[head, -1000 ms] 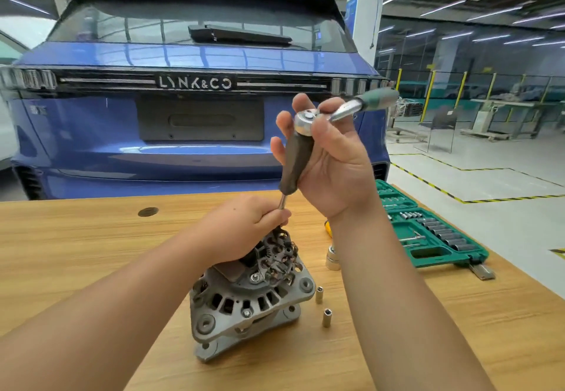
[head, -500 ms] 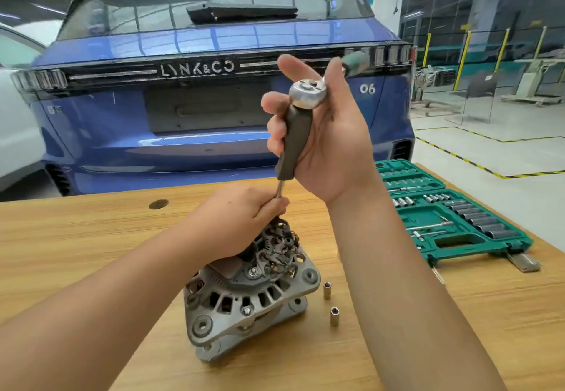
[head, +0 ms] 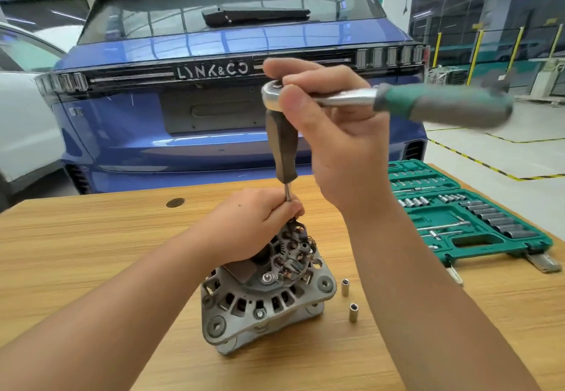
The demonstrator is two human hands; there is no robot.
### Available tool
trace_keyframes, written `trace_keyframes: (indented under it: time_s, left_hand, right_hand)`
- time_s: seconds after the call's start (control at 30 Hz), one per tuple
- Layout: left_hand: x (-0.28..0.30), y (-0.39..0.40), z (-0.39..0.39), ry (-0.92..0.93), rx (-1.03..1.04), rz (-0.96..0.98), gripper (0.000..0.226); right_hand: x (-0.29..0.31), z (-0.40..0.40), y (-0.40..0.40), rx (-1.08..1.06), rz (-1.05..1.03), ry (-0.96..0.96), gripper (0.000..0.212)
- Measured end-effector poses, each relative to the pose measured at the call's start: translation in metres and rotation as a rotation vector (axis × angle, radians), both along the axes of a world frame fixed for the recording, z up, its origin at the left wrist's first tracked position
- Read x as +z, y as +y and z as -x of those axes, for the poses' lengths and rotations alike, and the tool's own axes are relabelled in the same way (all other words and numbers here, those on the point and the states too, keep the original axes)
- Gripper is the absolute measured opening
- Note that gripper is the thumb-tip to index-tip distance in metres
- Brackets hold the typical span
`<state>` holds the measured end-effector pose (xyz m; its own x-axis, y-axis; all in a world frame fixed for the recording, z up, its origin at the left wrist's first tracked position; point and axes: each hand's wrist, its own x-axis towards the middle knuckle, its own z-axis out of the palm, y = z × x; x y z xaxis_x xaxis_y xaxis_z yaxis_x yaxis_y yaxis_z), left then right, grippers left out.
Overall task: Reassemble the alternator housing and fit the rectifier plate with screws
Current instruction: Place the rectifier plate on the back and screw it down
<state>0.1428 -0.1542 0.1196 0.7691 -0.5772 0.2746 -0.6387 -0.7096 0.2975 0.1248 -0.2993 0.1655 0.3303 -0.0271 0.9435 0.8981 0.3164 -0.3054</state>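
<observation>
Screw-driving on the rectifier plate (head: 295, 250) looks like the step in hand: the alternator housing (head: 263, 302) already sits closed on the wooden table (head: 91, 253), its bolts in place around the rim, and the work is now at the top end.

The right hand (head: 339, 146) grips the head of a ratchet wrench (head: 391, 101), thumb and fingers wrapped round the chrome head where it joins a dark upright driver handle (head: 282, 149). The ratchet's green grip sticks out toward 3 o'clock and is blurred, so I judge it is mid-swing. From the driver handle a thin steel shaft (head: 287, 192) drops straight toward 6 o'clock into the left hand (head: 256, 225).

The left hand pinches the lower shaft between curled fingers, resting against the top of the rectifier plate and hiding the tip; whether the bit is seated in a screw cannot be told.

The alternator lies directly at 6 o'clock of the right hand, well below it, and touches the left hand from beneath. It stands tilted, rectifier end leaning toward 1 o'clock.

Next, I judge, comes steady turning with downward pressure, keeping the shaft square to the screw so the bit does not cam out. Two loose sockets (head: 350, 299) stand just beside the housing at 3 o'clock; the green socket case (head: 477, 231) lies open farther that way.
</observation>
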Motion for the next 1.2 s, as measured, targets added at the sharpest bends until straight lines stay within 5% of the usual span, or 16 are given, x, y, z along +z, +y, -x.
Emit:
trace_keyframes:
  time_s: [0.07, 0.13, 0.43, 0.6, 0.67, 0.77, 0.9, 1.0, 1.1, 1.2]
  left_hand:
    - [0.000, -0.001, 0.002, -0.015, -0.013, 0.010, 0.037]
    - [0.000, -0.002, 0.002, -0.033, -0.030, 0.004, 0.041]
    - [-0.001, -0.002, -0.002, -0.093, -0.038, -0.066, 0.032]
    - [-0.001, -0.001, -0.003, -0.057, -0.039, -0.053, 0.030]
    - [-0.001, 0.000, -0.003, -0.046, -0.032, -0.041, 0.031]
    - [-0.003, 0.001, -0.003, -0.023, -0.028, -0.016, 0.025]
    - [-0.003, 0.001, 0.000, -0.025, -0.057, 0.011, 0.032]
    - [-0.005, 0.001, -0.001, -0.059, -0.072, 0.012, 0.031]
    - [-0.005, 0.000, -0.003, -0.057, -0.047, -0.013, 0.027]
    - [-0.004, 0.000, -0.005, -0.038, -0.035, -0.014, 0.026]
  right_hand:
    - [-0.006, -0.002, 0.006, -0.342, 0.007, -0.208, 0.020]
    - [-0.012, -0.003, 0.011, -0.418, -0.013, -0.265, 0.017]
    - [0.007, 0.003, -0.011, 0.450, 0.055, 0.601, 0.054]
    - [0.005, 0.003, -0.009, 0.584, 0.087, 0.503, 0.015]
    - [0.004, 0.006, -0.009, 0.602, 0.075, 0.456, 0.024]
    - [0.001, 0.008, 0.001, 0.422, -0.014, 0.342, 0.019]
    - [-0.008, 0.003, 0.016, -0.385, -0.063, -0.208, 0.027]
    - [-0.016, -0.002, 0.015, -0.586, -0.040, -0.359, 0.010]
    - [-0.015, 0.001, 0.014, -0.321, -0.032, -0.119, 0.007]
    - [-0.009, 0.004, 0.008, 0.043, -0.048, 0.193, 0.031]
